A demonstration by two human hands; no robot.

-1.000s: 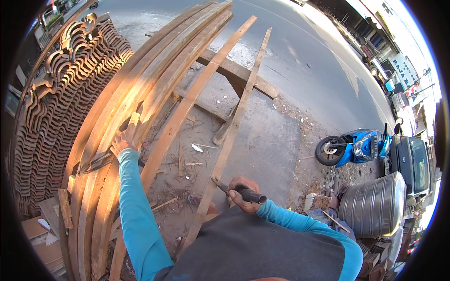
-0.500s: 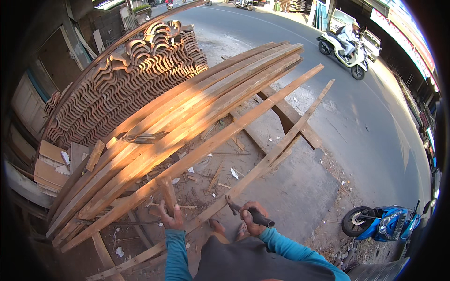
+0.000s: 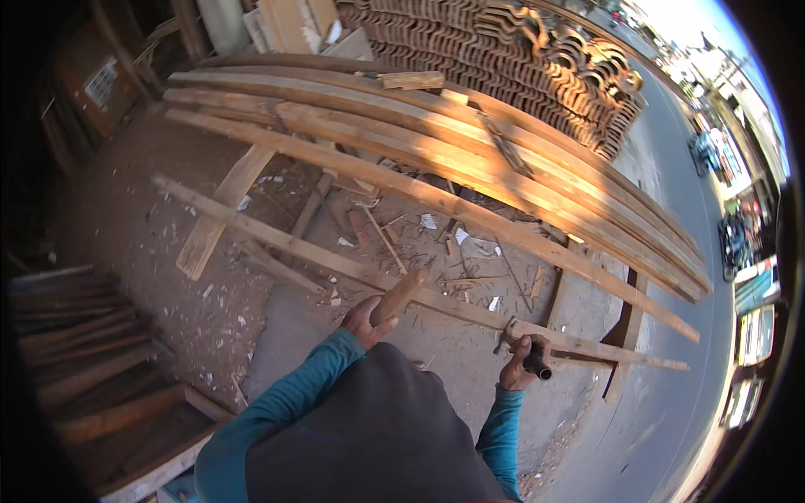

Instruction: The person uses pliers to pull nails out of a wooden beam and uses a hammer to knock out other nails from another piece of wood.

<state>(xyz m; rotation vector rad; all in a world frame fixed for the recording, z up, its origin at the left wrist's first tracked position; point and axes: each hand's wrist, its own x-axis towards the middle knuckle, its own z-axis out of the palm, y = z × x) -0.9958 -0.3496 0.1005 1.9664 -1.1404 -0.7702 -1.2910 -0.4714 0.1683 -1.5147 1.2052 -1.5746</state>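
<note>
Gripping short wood block with left hand, fingers wrapping around its near end. Right hand clasping hammer, fingers curling around it. Block overlapping narrow plank in view; contact not discernible. Long beams lying beyond plank; stacked roof tiles standing behind beams.

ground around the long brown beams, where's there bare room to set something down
Mostly bare: the smooth grey ground between the teal left sleeve and the nearest thin wooden beam, and more right of the teal right sleeve. Crowded: beyond that beam, where wood scraps and white fragments lie.
</note>
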